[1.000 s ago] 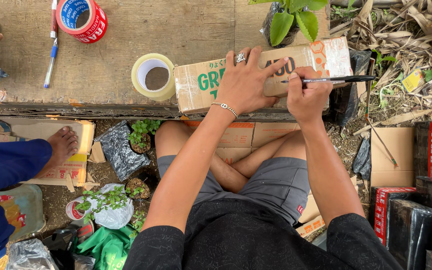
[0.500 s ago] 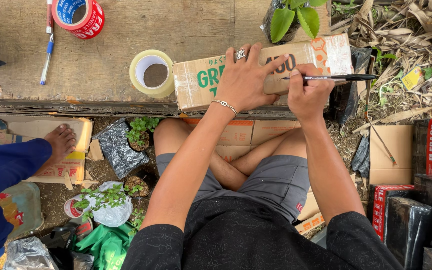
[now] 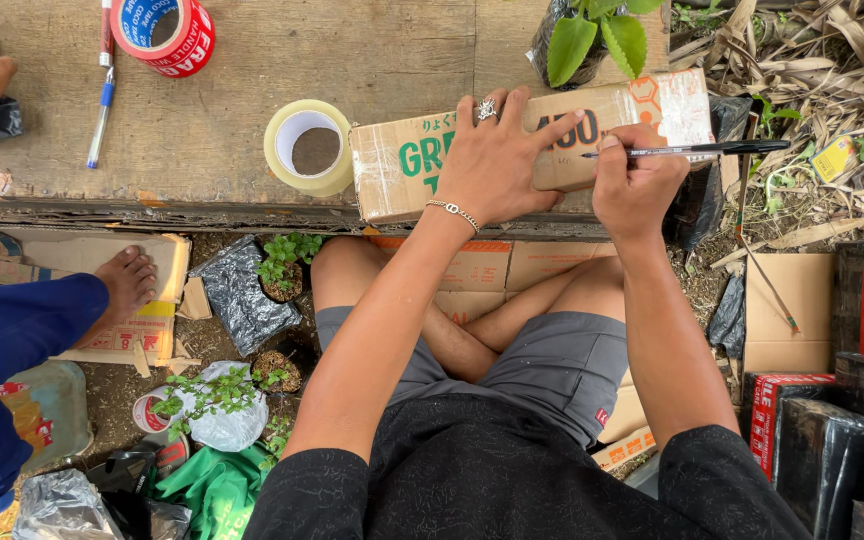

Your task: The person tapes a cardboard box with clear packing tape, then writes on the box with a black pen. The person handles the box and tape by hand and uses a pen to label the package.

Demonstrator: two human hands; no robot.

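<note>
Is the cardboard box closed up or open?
Closed. The cardboard box lies flat on the wooden board, clear tape across its left end, no flaps raised. The left hand presses it down.

weathered wooden platform point(image 3: 252, 60), dirt ground point(image 3: 112, 385), dry leaf litter point(image 3: 832, 70), daylight

On the tabletop point(image 3: 202, 150) sit two tape rolls — one red-and-white point(image 3: 164, 35), one clear point(image 3: 309, 148) — plus one taped cardboard box point(image 3: 532, 145). Two pens: one black pen point(image 3: 692, 149) in hand, one blue marker point(image 3: 102, 90) lying loose. One leafy potted plant point(image 3: 592, 40) stands behind the box — three small seedlings point(image 3: 282, 265) sit below.
</note>
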